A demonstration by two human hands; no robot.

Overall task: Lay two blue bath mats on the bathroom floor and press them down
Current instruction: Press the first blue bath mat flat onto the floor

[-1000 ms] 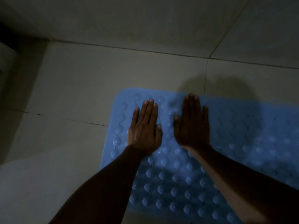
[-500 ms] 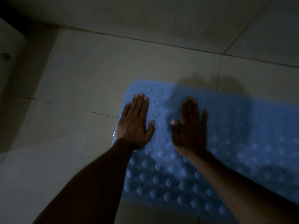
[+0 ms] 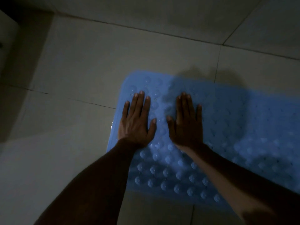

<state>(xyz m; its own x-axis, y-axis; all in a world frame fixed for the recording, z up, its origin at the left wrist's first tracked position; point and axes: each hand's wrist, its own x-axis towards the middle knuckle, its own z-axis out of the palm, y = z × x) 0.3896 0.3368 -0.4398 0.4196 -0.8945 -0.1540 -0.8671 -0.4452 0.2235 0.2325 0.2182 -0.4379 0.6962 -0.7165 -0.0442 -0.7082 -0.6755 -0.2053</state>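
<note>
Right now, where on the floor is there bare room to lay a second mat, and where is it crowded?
Free: the floor tiles left of the blue mat, and the tile strip beyond its far edge. Crowded: the mat's left end, where the left hand and the right hand lie flat side by side.

Head-worn view, steeply down, close to floor [image 3: 78, 65]

I look down at a dim floor [image 3: 78, 65] of large pale tiles, dark grout lines [image 3: 146, 32] crossing it.
</note>
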